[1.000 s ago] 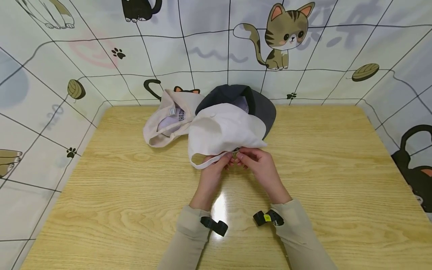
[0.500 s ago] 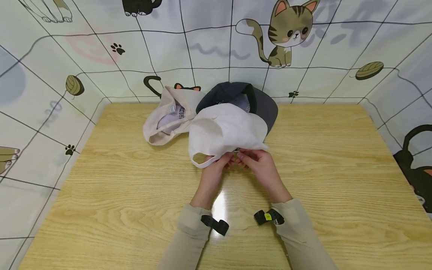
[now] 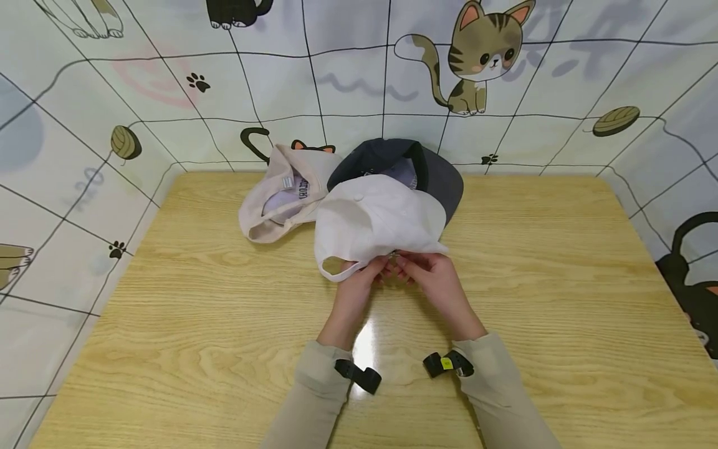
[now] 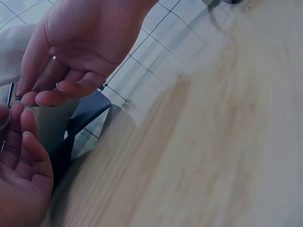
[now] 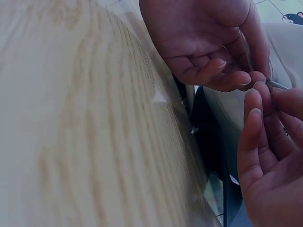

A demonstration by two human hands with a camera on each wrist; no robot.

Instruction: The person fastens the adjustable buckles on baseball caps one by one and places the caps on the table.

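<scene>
In the head view a white cap [image 3: 381,215] stands on the table, its brim toward the back and its strap [image 3: 343,274] toward me. My left hand [image 3: 359,282] reaches through the loop of the back opening and pinches the strap end beside a small metal buckle [image 3: 395,253]. Thumb and fingers of my right hand [image 3: 433,275] pinch the strap at the buckle from the other side. A metal edge [image 5: 277,84] shows between the fingertips in the right wrist view. The fingers cover most of the strap there.
Behind the white cap lies a dark grey cap [image 3: 443,184], partly covered by it. A pale pink cap [image 3: 270,193] rests at its left, inside facing up. The wooden table [image 3: 196,324] ends at a cat-printed cloth wall [image 3: 348,75] at the back and sides.
Both hands stay at the strap with only slight finger movement, and the buckle is now more hidden. The whole head view has shifted slightly.
</scene>
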